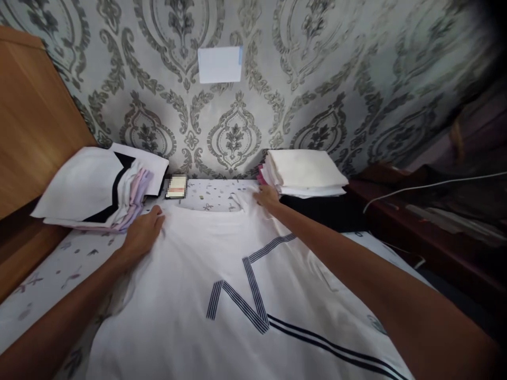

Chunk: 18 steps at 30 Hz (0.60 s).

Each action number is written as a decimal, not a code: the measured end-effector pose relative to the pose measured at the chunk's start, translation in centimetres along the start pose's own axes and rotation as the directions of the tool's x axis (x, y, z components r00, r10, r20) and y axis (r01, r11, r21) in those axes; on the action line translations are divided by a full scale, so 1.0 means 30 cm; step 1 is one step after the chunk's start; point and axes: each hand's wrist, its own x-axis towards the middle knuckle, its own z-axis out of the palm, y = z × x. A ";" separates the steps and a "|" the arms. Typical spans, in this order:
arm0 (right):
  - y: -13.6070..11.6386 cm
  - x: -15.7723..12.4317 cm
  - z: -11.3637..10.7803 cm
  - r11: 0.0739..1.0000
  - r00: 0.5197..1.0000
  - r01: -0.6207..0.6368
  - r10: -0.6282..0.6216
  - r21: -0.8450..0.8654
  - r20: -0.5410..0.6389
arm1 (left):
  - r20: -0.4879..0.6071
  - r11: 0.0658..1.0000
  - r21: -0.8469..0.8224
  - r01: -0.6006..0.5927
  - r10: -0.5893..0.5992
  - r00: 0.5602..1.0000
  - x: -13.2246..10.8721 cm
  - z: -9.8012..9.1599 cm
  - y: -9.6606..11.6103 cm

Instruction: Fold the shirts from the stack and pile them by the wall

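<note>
A white T-shirt (190, 269) with dark striped bands lies spread out before me, its neckline toward the wall. My left hand (144, 229) is closed on the shirt's left shoulder, fingers pinching the cloth. At the other shoulder, my right hand (267, 196) also grips the fabric, close to a stack of folded clothes. The shirt's lower part runs out of view at the bottom, and my right forearm covers some of its right side.
A folded pile of clothes (87, 184) sits at left beside a wooden panel (39, 116). Folded cream cloth (307, 169) tops the right stack, with black fabric (317, 211) under it. Between them lies a small blurred-out object (176, 187). A white cable (431, 184) hangs at right.
</note>
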 end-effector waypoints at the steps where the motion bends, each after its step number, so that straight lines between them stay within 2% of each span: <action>1: 0.001 0.008 -0.007 1.000 0.999 0.012 -0.011 0.019 -0.048 | -0.033 1.000 -0.002 0.001 -0.001 0.999 0.003 -0.011 -0.001; 3: -0.004 0.022 -0.014 0.997 0.990 0.056 -0.048 0.052 -0.135 | -0.103 1.000 0.006 0.025 -0.024 0.994 0.019 -0.026 -0.008; 5: -0.016 0.028 -0.007 0.989 0.981 0.119 -0.104 0.083 -0.166 | -0.130 0.998 0.022 0.064 -0.061 0.990 0.041 -0.025 -0.016; 9: -0.028 0.002 0.036 0.954 0.964 0.264 -0.255 0.142 -0.082 | -0.027 0.995 0.036 0.097 -0.096 0.995 0.079 0.009 -0.029; 11: -0.019 -0.035 0.043 0.933 0.946 0.323 -0.320 0.158 -0.049 | 0.003 0.996 -0.009 0.086 -0.086 0.996 0.081 0.022 -0.037; 15: 0.042 -0.181 -0.021 0.884 0.898 0.436 -0.439 0.170 -0.023 | 0.046 0.976 -0.207 0.073 -0.065 0.997 0.037 0.006 -0.074; 17: 0.097 -0.301 -0.087 0.866 0.881 0.468 -0.473 0.176 -0.012 | 0.077 0.950 -0.291 0.113 -0.094 0.993 -0.012 -0.013 -0.105; 18: 0.131 -0.372 -0.124 0.874 0.889 0.453 -0.457 0.177 -0.019 | 0.091 0.931 -0.334 0.149 -0.125 0.988 -0.041 -0.022 -0.122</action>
